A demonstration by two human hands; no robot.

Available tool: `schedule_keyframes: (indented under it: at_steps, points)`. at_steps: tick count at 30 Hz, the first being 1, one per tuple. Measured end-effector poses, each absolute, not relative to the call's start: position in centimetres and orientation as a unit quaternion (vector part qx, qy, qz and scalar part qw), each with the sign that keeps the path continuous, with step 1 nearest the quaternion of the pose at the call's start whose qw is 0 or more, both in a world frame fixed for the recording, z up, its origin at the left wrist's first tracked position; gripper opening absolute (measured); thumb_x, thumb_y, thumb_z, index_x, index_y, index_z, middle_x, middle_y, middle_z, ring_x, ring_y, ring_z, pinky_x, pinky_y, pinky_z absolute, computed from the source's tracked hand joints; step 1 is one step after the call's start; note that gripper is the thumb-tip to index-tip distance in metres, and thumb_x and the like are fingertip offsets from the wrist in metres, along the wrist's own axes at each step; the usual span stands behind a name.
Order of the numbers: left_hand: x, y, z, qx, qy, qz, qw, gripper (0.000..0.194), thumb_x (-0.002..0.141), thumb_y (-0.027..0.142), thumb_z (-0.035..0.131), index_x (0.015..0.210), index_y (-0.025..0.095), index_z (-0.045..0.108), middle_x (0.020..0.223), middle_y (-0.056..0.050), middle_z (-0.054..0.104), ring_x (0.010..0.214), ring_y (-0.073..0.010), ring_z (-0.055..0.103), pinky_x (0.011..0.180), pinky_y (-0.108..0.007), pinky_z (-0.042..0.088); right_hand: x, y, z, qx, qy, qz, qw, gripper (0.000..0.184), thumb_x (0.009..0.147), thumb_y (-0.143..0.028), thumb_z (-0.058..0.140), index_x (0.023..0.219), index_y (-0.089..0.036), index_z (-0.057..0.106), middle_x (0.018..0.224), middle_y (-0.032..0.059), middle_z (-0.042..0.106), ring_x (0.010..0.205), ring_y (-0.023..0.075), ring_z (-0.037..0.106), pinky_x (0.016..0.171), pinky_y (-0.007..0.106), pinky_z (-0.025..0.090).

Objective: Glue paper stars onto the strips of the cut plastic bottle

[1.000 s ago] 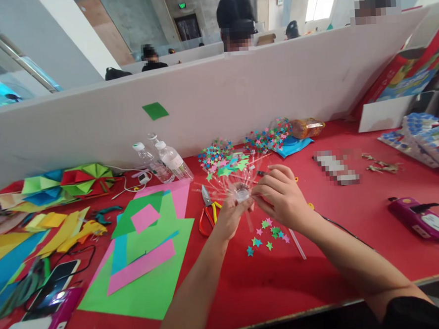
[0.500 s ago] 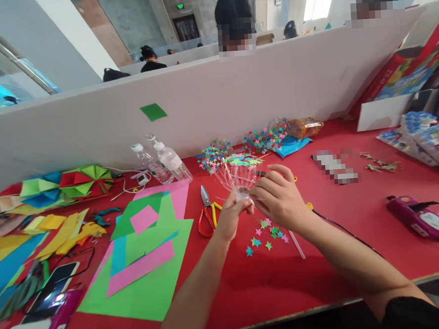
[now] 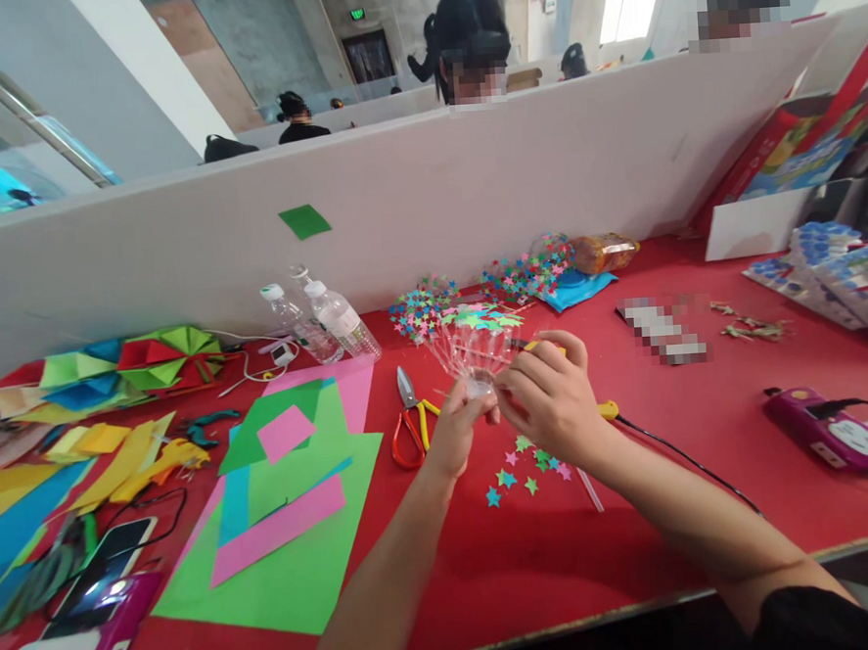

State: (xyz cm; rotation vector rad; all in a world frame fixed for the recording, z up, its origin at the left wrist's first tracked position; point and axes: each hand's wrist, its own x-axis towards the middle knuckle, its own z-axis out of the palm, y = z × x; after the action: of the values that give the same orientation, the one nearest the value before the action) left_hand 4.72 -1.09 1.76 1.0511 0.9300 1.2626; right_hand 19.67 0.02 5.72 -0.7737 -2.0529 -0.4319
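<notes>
My left hand (image 3: 460, 419) is closed around the clear round end of a cut plastic bottle (image 3: 478, 360). Thin transparent strips fan upward from it, tipped with green, blue and pink paper stars. On the bottle's right side, the bent fingers of my right hand (image 3: 545, 389) pinch at one of the strips; the fingertips are partly hidden. Below my hands, several loose paper stars (image 3: 531, 486) lie on the red table beside a clear straw (image 3: 589, 490). A yellow-handled tool with a black cord (image 3: 608, 410) lies partly behind my right hand.
Red-and-yellow-handled scissors (image 3: 408, 420) lie left of my hands, beside stacked coloured paper (image 3: 287, 560). Clear bottles (image 3: 339, 316) and star-covered pieces (image 3: 526, 270) stand along the white partition (image 3: 200, 236). A purple power strip (image 3: 830, 428) sits at right. People are beyond the partition.
My right hand has shifted slightly right and turned, showing more of the yellow-handled tool behind it. My left hand keeps its hold on the bottle. A person beyond the partition has turned their head.
</notes>
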Motion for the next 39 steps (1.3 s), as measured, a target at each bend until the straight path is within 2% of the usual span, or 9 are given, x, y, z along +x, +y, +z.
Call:
schedule_keyframes:
  at_steps: [3, 5, 10, 12, 20, 25, 29, 34, 39]
  points:
    - [4.7, -0.9, 1.8, 0.452, 0.404, 0.552, 0.572, 0.021, 0.072, 0.019, 0.059, 0.093, 0.018, 0.054, 0.06, 0.006, 0.054, 0.059, -0.0098, 0.047, 0.063, -0.025, 0.036, 19.9, -0.2, 6.3, -0.311, -0.831, -0.094, 0.452, 0.003, 0.087, -0.02, 0.057, 0.085, -0.022, 0.058, 0.075, -0.0008, 0.064, 0.075, 0.0162, 0.048, 0.087, 0.039, 0.038]
    - [4.6, -0.8, 1.8, 0.459, 0.404, 0.553, 0.566, 0.023, 0.072, 0.017, 0.059, 0.094, 0.018, 0.055, 0.062, 0.006, 0.054, 0.06, -0.0099, 0.047, 0.065, -0.025, 0.036, 20.0, -0.4, 6.6, -0.31, -0.827, -0.056, 0.467, 0.005, 0.087, -0.021, 0.059, 0.091, -0.023, 0.057, 0.082, 0.0, 0.067, 0.078, 0.017, 0.051, 0.084, 0.038, 0.037]
    - [4.6, -0.8, 1.7, 0.47, 0.398, 0.552, 0.562, 0.024, 0.073, 0.016, 0.06, 0.096, 0.019, 0.056, 0.066, 0.005, 0.055, 0.062, -0.0101, 0.048, 0.065, -0.025, 0.037, 20.0, -1.1, 6.9, -0.315, -0.79, 0.059, 0.522, 0.037, 0.086, -0.014, 0.059, 0.119, -0.025, 0.045, 0.086, -0.0031, 0.069, 0.075, 0.015, 0.058, 0.088, 0.039, 0.038]
    - [4.6, -0.8, 1.6, 0.469, 0.398, 0.554, 0.561, 0.024, 0.073, 0.017, 0.06, 0.097, 0.019, 0.057, 0.067, 0.005, 0.056, 0.062, -0.0099, 0.048, 0.064, -0.024, 0.038, 20.0, -1.2, 6.9, -0.323, -0.776, 0.083, 0.536, 0.043, 0.085, -0.013, 0.059, 0.122, -0.026, 0.042, 0.089, -0.0027, 0.07, 0.078, 0.0152, 0.06, 0.088, 0.039, 0.04]
    - [4.3, -0.8, 1.7, 0.479, 0.413, 0.551, 0.544, 0.021, 0.075, 0.022, 0.062, 0.095, 0.02, 0.058, 0.067, 0.005, 0.055, 0.062, -0.0103, 0.048, 0.066, -0.024, 0.038, 20.1, -1.3, 6.8, -0.327, -0.76, 0.074, 0.556, 0.034, 0.084, -0.013, 0.06, 0.113, -0.026, 0.047, 0.089, -0.0012, 0.071, 0.083, 0.0159, 0.064, 0.092, 0.043, 0.043]
    - [4.3, -0.7, 1.6, 0.481, 0.417, 0.555, 0.536, 0.018, 0.076, 0.022, 0.062, 0.093, 0.019, 0.059, 0.069, 0.004, 0.055, 0.063, -0.0104, 0.049, 0.066, -0.024, 0.039, 20.1, -1.5, 6.9, -0.332, -0.752, 0.087, 0.563, 0.021, 0.086, -0.015, 0.06, 0.103, -0.026, 0.053, 0.083, -0.0023, 0.073, 0.085, 0.0158, 0.065, 0.088, 0.038, 0.046]
    - [4.3, -0.6, 1.5, 0.488, 0.413, 0.553, 0.535, 0.02, 0.076, 0.021, 0.062, 0.096, 0.02, 0.058, 0.069, 0.004, 0.054, 0.063, -0.0105, 0.049, 0.066, -0.024, 0.039, 20.2, -1.4, 6.9, -0.313, -0.761, 0.087, 0.562, 0.013, 0.088, -0.015, 0.059, 0.096, -0.025, 0.056, 0.078, -0.0042, 0.071, 0.073, 0.0126, 0.064, 0.096, 0.04, 0.044]
    - [4.3, -0.6, 1.1, 0.499, 0.41, 0.553, 0.527, 0.021, 0.076, 0.021, 0.062, 0.097, 0.02, 0.058, 0.072, 0.004, 0.054, 0.065, -0.0106, 0.049, 0.068, -0.025, 0.039, 20.3, -1.3, 6.9, -0.291, -0.767, 0.098, 0.563, 0.023, 0.09, -0.013, 0.054, 0.108, -0.026, 0.056, 0.077, -0.0049, 0.072, 0.073, 0.0125, 0.065, 0.1, 0.041, 0.041]
    - [4.0, -0.5, 0.8, 0.484, 0.412, 0.565, 0.527, 0.026, 0.073, 0.02, 0.064, 0.099, 0.021, 0.058, 0.077, 0.003, 0.056, 0.067, -0.0109, 0.051, 0.067, -0.024, 0.041, 20.3, -1.4, 7.4, -0.272, -0.782, 0.098, 0.552, 0.02, 0.088, -0.013, 0.054, 0.103, -0.025, 0.059, 0.076, -0.0045, 0.07, 0.069, 0.0115, 0.063, 0.102, 0.043, 0.042]
